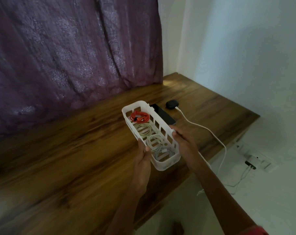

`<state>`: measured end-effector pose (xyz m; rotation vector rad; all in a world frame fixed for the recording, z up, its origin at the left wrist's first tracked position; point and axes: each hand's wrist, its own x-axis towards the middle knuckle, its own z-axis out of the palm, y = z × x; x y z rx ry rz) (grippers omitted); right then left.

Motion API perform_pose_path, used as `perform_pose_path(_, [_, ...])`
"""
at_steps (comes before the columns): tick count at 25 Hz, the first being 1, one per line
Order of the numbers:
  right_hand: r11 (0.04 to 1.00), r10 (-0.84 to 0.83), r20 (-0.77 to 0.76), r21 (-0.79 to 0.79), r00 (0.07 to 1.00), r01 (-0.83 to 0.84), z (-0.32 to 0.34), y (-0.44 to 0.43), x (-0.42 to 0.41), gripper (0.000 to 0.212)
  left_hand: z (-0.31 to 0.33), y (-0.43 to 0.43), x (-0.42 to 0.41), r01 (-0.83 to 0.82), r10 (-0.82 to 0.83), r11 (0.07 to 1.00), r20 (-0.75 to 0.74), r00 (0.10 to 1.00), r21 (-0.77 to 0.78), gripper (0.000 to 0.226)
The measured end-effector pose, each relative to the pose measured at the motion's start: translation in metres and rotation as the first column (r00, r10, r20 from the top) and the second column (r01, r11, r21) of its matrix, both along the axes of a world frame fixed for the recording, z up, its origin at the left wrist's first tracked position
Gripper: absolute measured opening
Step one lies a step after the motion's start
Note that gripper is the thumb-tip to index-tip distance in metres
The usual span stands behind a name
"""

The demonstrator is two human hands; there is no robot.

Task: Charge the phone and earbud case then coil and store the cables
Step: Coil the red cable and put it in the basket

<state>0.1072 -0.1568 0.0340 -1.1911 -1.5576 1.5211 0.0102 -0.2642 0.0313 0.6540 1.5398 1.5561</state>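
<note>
**Q:** Where are we?

**A:** A corner of a room: a wooden surface (76,150) runs under a purple curtain (67,48) and meets a white wall (245,48). A person holds a white slotted basket (125,109) over the middle of it.

**Q:** How are the hands placed?

**A:** The left hand (143,160) grips the near left side of the basket, thumb over the rim. The right hand (182,141) clasps the right wall, fingers curled round its edge. Whether the base touches the wood, I cannot tell.

**Q:** And inside?

**A:** A coiled orange cable (139,117) lies at the far end, and coiled white cables (151,138) fill the rest.

**Q:** The devices?

**A:** The phone (165,116) lies flat just beyond the basket, partly hidden by it. The earbud case (172,104) sits near the phone's far end with a white charging cable (203,128) plugged in, trailing off the edge toward a wall socket (252,158). Whether the phone is connected is hidden by the right hand.

**Q:** So which step is this?

**A:** Storage, by the look of it: most cables are coiled and boxed, while the case is on charge.

**Q:** What does the next move call for?

**A:** Probably setting the basket down level, clear of the phone and the trailing cable. That last cable would then need unplugging and coiling.
</note>
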Motion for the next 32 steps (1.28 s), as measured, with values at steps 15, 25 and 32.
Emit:
perform_pose_path(15, [0.968,-0.152,0.118,0.216,0.981,0.124,0.018,0.311,0.104,0.030,0.001,0.309,0.094,0.073,-0.071,0.996,-0.043,0.997,0.051,0.059])
perform_pose_path(25, [0.868,-0.370,0.202,0.424,0.907,0.259,-0.028,0.399,0.117,0.029,-0.034,0.402,0.116,0.091,-0.093,0.995,-0.057,0.994,-0.029,0.065])
perform_pose_path(32, [0.758,-0.470,0.175,0.582,0.865,0.294,-0.050,0.411,0.111,0.026,-0.047,0.418,0.117,0.057,-0.059,0.998,-0.046,0.997,-0.039,0.065])
